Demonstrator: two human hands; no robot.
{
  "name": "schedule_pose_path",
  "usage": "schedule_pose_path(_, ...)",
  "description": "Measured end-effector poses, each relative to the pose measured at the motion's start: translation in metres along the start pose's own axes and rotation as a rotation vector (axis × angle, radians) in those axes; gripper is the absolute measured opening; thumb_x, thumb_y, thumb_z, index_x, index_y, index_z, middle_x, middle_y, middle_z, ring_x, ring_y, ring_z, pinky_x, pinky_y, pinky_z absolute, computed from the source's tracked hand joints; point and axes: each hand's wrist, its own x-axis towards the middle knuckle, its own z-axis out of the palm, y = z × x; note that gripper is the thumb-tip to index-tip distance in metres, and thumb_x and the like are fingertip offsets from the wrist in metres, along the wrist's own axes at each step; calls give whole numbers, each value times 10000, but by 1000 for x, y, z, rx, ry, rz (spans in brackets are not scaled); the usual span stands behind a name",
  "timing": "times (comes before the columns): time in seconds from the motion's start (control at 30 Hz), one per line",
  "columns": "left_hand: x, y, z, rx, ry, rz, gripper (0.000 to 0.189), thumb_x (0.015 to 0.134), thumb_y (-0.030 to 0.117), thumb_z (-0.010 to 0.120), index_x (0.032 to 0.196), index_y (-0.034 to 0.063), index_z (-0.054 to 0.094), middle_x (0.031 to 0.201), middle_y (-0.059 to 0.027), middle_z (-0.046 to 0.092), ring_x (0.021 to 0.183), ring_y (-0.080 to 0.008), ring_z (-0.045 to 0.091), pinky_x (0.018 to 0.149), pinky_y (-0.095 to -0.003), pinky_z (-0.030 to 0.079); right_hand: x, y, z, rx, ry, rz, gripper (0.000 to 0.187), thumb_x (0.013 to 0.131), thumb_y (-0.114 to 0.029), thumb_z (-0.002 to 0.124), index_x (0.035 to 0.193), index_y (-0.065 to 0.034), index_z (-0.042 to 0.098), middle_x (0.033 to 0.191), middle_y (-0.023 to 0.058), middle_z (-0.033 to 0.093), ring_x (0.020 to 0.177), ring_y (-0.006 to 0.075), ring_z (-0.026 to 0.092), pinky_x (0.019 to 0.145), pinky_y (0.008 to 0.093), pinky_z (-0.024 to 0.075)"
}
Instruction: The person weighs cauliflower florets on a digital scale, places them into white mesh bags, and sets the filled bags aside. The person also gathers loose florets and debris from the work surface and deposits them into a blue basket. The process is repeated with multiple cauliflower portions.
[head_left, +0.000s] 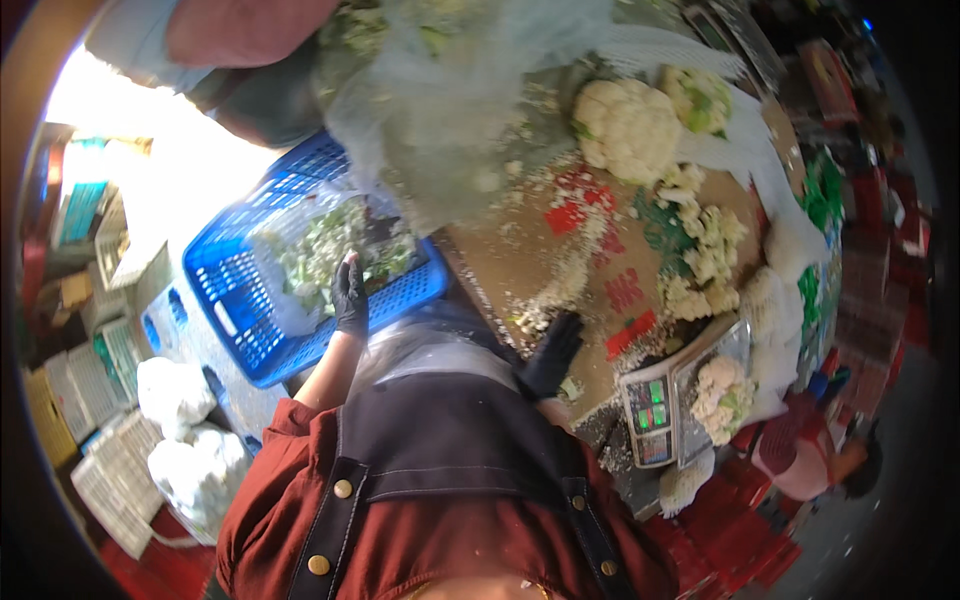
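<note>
My left hand (350, 300), in a black glove, reaches over the near rim of a blue plastic basket (405, 304). A pale fingertip shows at its end; whether the fingers hold anything is unclear. Below it, leafy cauliflower trimmings (319, 247) lie on a clear plastic liner (296, 319) in the basket. My right hand (553, 356), also black-gloved, is stretched flat over the cardboard (495, 259), its fingertips beside a strip of cauliflower crumbs (551, 304). Nothing shows in its grip. Cut florets (712, 247) and a large cauliflower head (628, 131) lie farther right.
A digital scale (651, 412) stands at right, carrying a cauliflower piece (720, 397). Blurred plastic sheeting (450, 112) covers the far side. Another person's sleeve (240, 30) is at upper left. White bags (195, 457) and crates (112, 480) sit at left. A person (799, 457) is at far right.
</note>
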Motion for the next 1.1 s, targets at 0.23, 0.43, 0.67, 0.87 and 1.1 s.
schedule_pose_path(0.23, -40, 98, 94, 311, -164, 739, 336, 921, 97, 597, 1249, 49, 542, 1398, -196, 456, 1269, -397, 446, 1052, -446, 371, 111, -3, 23, -87, -88, 252, 1154, 796, -748, 532, 1518, 54, 122, 1550, 323, 167, 1446, 448, 181, 1144, 595, 160)
schedule_pose_path(0.43, -69, 136, 154, 787, -547, 956, 710, 837, 285, 696, 1441, 68, 393, 1506, -265, 315, 1386, -444, 315, 1128, -487, 293, 161, 71, 27, 300, 283, 394, 796, 916, -490, 563, 1445, 63, 345, 1523, 280, 288, 1415, 429, 263, 1157, 516, 212)
schedule_pose_path(0.67, -36, 135, 233, 655, -398, 853, 523, 938, 239, 535, 1406, 32, 424, 1490, -268, 341, 1382, -424, 324, 1152, -444, 258, 213, 70, 30, 617, 142, -180, 439, 932, -308, 572, 1309, -84, 566, 1289, 188, 557, 1266, 387, 455, 1088, 472, 329)
schedule_pose_path(0.87, -27, 121, 227, 138, -359, 674, 373, 943, 115, 497, 1306, 36, 533, 1289, -234, 542, 1151, -420, 525, 982, -435, 423, 135, 26, 14, 260, 22, -419, 375, 849, -341, 654, 1168, -144, 645, 1141, 137, 613, 1127, 359, 537, 976, 502, 417)
schedule_pose_path(1.1, -65, 121, 167, 183, -380, 711, 310, 968, 180, 531, 1230, 20, 575, 1240, -244, 553, 1101, -437, 537, 948, -439, 437, 157, 98, 31, 91, -101, -375, 78, 840, -196, 640, 849, -160, 709, 825, 64, 675, 772, 315, 629, 682, 412, 512)
